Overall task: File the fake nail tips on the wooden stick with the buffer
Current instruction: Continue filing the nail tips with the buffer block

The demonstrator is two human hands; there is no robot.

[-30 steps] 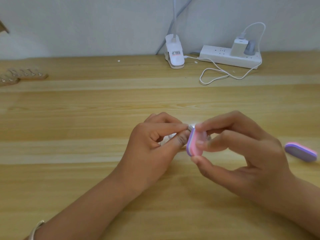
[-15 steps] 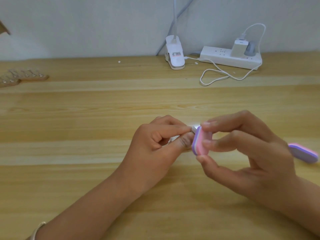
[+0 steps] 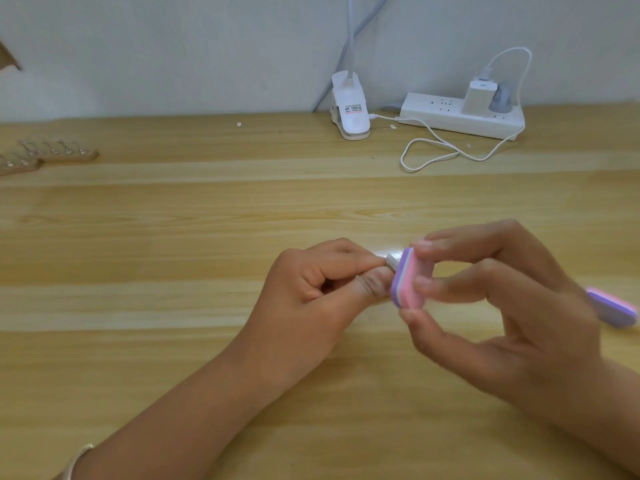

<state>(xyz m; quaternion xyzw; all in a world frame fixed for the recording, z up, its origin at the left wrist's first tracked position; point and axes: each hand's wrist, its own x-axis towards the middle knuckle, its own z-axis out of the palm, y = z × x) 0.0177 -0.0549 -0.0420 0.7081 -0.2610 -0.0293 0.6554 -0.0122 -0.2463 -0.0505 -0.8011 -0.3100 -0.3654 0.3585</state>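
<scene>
The left hand is pinching a fake nail tip between thumb and forefinger, low over the desk. The right hand is gripping the buffer, thumb under its lower end and fingertips on its pink side, so both hands are clamped on their things. The buffer's purple face is touching the tip's free end.

The tip is looking like thin, pale plastic: probably very light, a little springy and smooth enough to slip or flex under pressure. It is best held close to its base, as the left hand is doing, with only the end left exposed. The buffer is looking like a light foam block (likely slightly soft, with gritty faces). Holding it by its ends and back is leaving the working face free.

The wooden stick is lying hidden inside the left fingers, so I cannot tell whether the tip is sitting on it. The right fingertips are blurring. A second buffer is lying partly behind the right hand. At the far left, two wooden strips carrying small tips are running off the frame, too small to read.
</scene>
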